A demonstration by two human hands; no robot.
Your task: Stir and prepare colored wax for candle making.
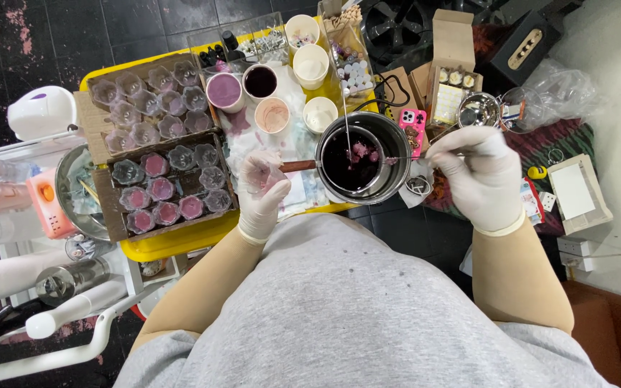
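Gloved fingers of the right hand pinch a thin stirring utensil whose tip dips into dark purple liquid in a metal pot, while the left hand curls around the pot's wooden handle. The pot rests at the near edge of a yellow table, beside trays of flower-shaped moulds and paper cups.

A round metal pot sits at the yellow table's near edge, holding dark purple liquid with pale pink lumps. Its brown handle points left, and a thin metal stirrer dips in from the right.
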